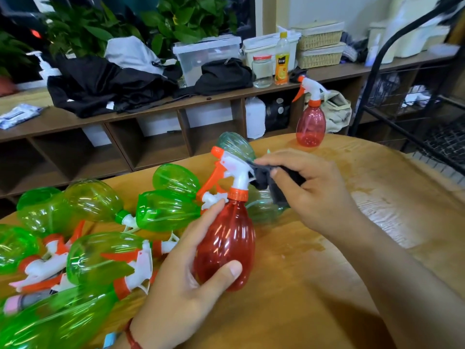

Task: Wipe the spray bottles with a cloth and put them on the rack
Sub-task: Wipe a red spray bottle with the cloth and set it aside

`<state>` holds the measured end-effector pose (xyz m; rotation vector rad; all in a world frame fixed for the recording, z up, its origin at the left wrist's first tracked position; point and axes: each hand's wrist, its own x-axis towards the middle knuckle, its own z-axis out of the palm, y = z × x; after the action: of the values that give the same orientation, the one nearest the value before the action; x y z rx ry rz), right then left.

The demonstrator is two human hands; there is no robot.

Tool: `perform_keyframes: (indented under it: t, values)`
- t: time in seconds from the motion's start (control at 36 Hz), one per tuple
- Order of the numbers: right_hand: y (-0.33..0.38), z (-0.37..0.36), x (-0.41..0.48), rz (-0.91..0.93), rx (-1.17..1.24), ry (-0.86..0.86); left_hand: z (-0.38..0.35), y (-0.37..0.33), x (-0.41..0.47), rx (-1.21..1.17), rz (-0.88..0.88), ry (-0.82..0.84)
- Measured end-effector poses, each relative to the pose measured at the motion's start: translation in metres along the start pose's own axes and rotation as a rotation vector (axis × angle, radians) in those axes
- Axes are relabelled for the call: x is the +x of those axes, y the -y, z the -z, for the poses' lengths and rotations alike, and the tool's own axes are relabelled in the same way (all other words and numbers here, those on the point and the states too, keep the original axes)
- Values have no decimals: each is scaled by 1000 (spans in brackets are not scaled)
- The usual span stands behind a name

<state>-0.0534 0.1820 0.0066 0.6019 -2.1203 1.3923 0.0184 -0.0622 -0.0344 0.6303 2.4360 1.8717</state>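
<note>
Your left hand [181, 285] grips the red bottle [226, 243] mid-tabletop [314, 285], right hand [309, 190] pinching the cloth [264, 180]. Green bottles [100, 253] crowd its left edge, rack [445, 142] past the right.

head-worn view, looking down, close to table [302, 285]

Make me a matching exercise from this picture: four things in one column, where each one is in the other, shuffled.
1. dark cloth
2. near red spray bottle
3. far red spray bottle
4. yellow juice bottle

A. on the wooden shelf
B. gripped by the left hand
C. standing upright on the table
D. held in the right hand

Pairs: 1-D, 2-B, 3-C, 4-A
</note>
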Motion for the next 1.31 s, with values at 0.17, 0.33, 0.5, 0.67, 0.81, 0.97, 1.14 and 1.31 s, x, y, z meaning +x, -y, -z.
perform_keyframes:
  t: [0.17,0.33,0.5,0.67,0.81,0.97,1.14,1.31]
  values:
    - [6,-13,-2,96,-34,-28,-3,-1,-2,49,0,41]
    - [-1,-11,-4,50,-45,32,10,1,0,4,42,-35]
    - [2,-8,-1,35,17,-124,1,-1,-1,102,15,68]
    - [-2,-16,-4,49,-11,-23,-2,-2,-3,49,22,30]
    - [-9,-7,-3,44,-50,26,5,-3,0,-48,16,-54]
    - [-11,-8,-3,-85,-51,-29,11,1,4,-142,23,-65]
    - [-8,-9,0,-398,220,-64,13,-1,4,-160,-12,-78]
    - [-5,-15,0,-504,359,-6,8,1,3,-197,6,-5]
